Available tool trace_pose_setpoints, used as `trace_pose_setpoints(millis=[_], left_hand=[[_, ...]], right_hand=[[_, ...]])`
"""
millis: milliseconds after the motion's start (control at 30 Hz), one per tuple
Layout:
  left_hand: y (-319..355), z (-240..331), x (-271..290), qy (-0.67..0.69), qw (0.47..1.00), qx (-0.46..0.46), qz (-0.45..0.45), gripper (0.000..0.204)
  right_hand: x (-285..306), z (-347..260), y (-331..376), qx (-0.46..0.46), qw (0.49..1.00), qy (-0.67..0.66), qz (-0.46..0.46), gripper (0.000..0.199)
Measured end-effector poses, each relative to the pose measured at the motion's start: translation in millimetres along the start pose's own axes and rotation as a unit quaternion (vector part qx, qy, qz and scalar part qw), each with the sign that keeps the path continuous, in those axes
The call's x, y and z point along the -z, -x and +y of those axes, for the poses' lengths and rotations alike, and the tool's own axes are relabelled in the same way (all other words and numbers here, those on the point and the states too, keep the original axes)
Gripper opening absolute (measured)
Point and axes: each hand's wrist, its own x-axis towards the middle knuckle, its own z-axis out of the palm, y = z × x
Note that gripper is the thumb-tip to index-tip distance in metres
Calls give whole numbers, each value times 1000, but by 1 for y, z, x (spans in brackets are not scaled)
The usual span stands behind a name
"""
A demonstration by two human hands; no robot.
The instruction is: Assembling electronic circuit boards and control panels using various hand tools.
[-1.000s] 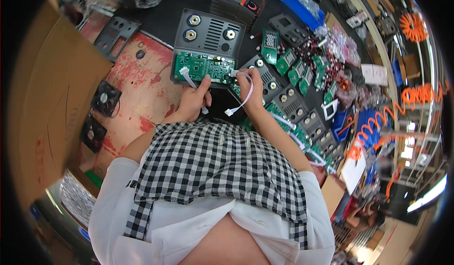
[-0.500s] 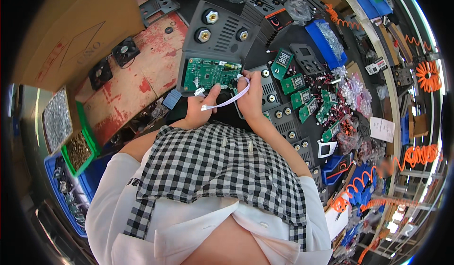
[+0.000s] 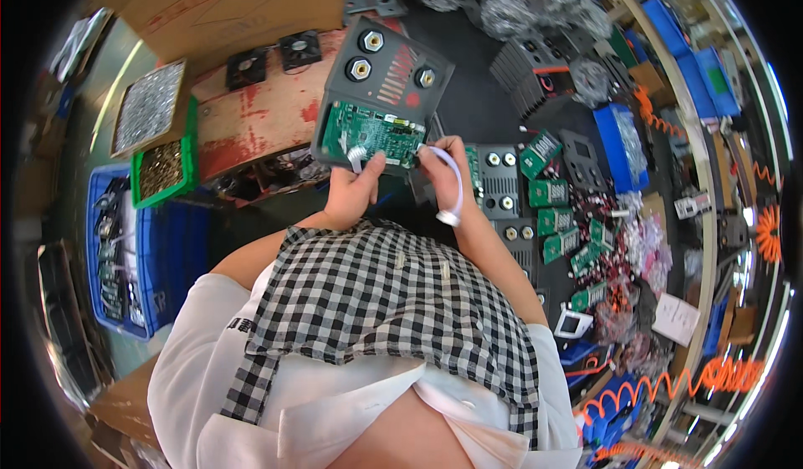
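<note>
Both hands pinch at the green circuit board in a grey casing mid-bench: left hand on its near edge, right hand holding a white ribbon cable.

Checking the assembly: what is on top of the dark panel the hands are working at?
A green circuit board lies on the dark panel; a white ribbon cable loops off it. Fingers cover its near edge.

We hold a green circuit board with our left hand while our right hand pinches a white ribbon cable at its edge.
</note>
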Motion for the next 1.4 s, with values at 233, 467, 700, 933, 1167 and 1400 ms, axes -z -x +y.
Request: trace_pose_setpoints(millis=[233,467,700,933,1167,1400], left_hand=[[-13,26,120,-25,962,-46,267,25],[-29,89,163,-712,666,-38,221,61],[-97,59,110,-773,631,-58,-19,39],[-142,5,108,-757,648,-19,-87,31],[-131,15,147,-627,769,-111,57,12],[-87,19,173,-627,769,-121,-35,16]], right_hand=[[23,36,18,166,765,621,31,69],[43,49,33,22,693,718,65,78],[48,24,20,9,771,629,104,68],[35,-62,-10,-4,994,-87,70,65],[-17,30,-81,-112,956,-254,91,42],[-43,96,-121,-223,943,-244,29,39]])
